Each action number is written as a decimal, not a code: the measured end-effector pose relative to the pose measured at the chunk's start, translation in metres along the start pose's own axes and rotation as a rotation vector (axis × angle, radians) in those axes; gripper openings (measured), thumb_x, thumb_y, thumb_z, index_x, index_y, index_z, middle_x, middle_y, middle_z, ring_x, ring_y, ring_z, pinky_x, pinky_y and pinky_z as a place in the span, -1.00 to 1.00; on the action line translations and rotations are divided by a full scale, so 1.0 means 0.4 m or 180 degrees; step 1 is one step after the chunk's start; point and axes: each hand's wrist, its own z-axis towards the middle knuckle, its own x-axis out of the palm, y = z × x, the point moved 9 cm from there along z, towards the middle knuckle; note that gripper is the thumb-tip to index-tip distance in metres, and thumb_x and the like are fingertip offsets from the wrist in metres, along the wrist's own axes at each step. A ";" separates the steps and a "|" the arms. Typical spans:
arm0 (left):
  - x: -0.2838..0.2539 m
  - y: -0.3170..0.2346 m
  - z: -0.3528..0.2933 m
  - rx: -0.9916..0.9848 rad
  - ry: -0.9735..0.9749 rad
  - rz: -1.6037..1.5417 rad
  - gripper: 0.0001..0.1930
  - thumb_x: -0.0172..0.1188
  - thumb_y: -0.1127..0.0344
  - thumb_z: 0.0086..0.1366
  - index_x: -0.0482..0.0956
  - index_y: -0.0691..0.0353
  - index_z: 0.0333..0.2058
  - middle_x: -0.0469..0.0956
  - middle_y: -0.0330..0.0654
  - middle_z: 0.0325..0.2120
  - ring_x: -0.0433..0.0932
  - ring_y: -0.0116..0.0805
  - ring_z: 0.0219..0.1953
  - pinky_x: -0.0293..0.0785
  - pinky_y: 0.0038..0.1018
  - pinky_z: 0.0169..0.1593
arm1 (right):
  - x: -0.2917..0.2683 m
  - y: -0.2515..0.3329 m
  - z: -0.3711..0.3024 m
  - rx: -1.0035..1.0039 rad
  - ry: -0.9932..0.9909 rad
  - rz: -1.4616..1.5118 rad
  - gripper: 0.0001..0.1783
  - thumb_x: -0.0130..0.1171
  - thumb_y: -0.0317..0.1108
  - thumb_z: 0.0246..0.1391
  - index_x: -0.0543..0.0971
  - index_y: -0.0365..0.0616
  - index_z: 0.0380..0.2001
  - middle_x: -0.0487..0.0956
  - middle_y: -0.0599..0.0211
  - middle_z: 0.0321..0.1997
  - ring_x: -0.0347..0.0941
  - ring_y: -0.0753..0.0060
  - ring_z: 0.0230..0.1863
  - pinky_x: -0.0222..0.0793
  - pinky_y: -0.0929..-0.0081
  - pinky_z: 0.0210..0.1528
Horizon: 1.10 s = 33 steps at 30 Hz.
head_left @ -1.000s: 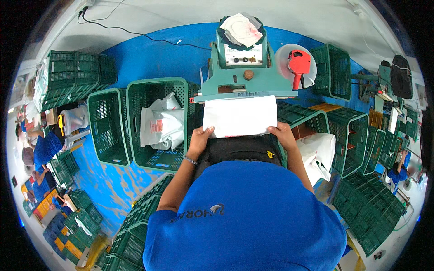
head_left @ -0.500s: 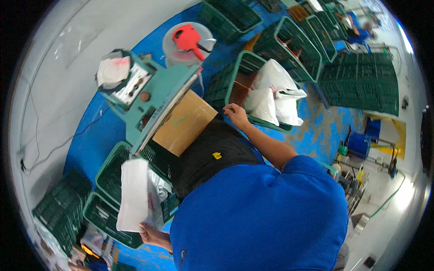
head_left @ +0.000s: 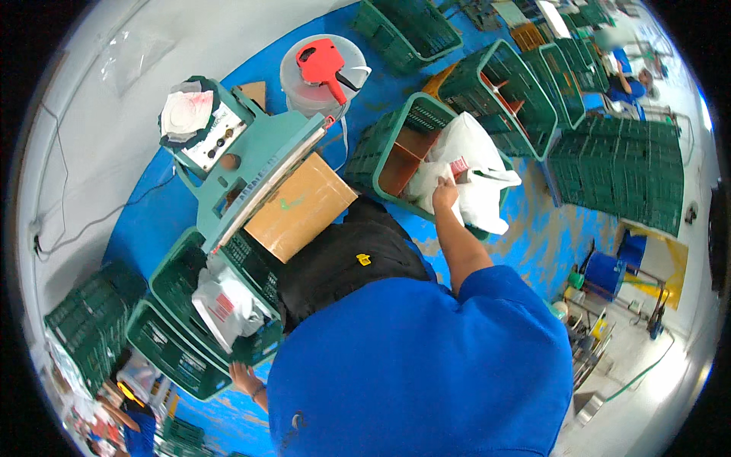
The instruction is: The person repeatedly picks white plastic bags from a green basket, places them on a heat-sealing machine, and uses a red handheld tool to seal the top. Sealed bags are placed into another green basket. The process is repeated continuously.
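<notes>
On the right, my right hand point(head_left: 446, 196) is closed on a white plastic bag point(head_left: 435, 185) in a green crate point(head_left: 378, 156) that has brown dividers inside. Other full white bags point(head_left: 466, 139) bulge over the same crate's rim. Low on the left, my left hand point(head_left: 245, 378) is empty, fingers apart, beside the rim of another green crate point(head_left: 171, 286). A flat white packet point(head_left: 221, 311) with red print lies in that crate on more plastic packaging. Before my lap, a cardboard box point(head_left: 303, 207) sits against a green bench sealing machine point(head_left: 255, 164).
A red handheld label gun point(head_left: 321, 65) rests on a round translucent tub point(head_left: 293, 87) beyond the machine. Stacked green crates point(head_left: 620, 167) stand at right, more crates point(head_left: 95, 327) at left. A cable point(head_left: 114, 221) runs along the wall side. Other people point(head_left: 628, 87) work far off.
My left hand has let go of the white packet, now lying in the left crate. My right hand has moved right from beside the cardboard box and taken hold of a white bag.
</notes>
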 end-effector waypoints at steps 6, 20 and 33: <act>0.451 -0.183 -0.271 0.1809 0.1024 0.2573 -0.74 0.06 0.27 0.24 0.56 0.33 -0.20 0.58 0.01 -0.35 0.54 -0.13 -0.34 0.42 -0.29 -0.26 | -0.143 0.018 0.057 -0.0552 -0.0189 0.0517 -0.71 0.10 -0.26 0.10 0.53 -0.36 -0.40 0.51 0.03 -0.54 0.37 0.20 -0.47 0.26 0.29 -0.34; 1.479 -0.305 -1.282 0.4524 0.5037 0.1423 0.05 0.44 -0.03 -0.19 0.09 0.32 0.22 0.20 0.12 0.18 0.20 0.06 0.21 0.11 -0.23 0.25 | -0.679 0.806 -0.343 -0.3572 0.1593 0.1249 -0.66 0.08 -0.34 0.11 0.28 -0.29 -0.63 0.14 0.25 -0.68 0.05 0.53 -0.62 0.00 0.48 -0.58; 1.159 -0.637 -1.088 0.3652 0.3066 0.0275 -0.72 0.17 0.55 0.02 0.56 0.32 -0.22 0.59 0.03 -0.28 0.58 -0.03 -0.26 0.48 -0.32 -0.16 | -0.498 0.931 -0.669 -0.4862 0.3392 0.1201 -0.56 0.28 -0.23 -0.14 0.51 -0.29 -0.20 0.50 0.18 -0.41 0.40 0.34 -0.39 0.28 0.44 -0.30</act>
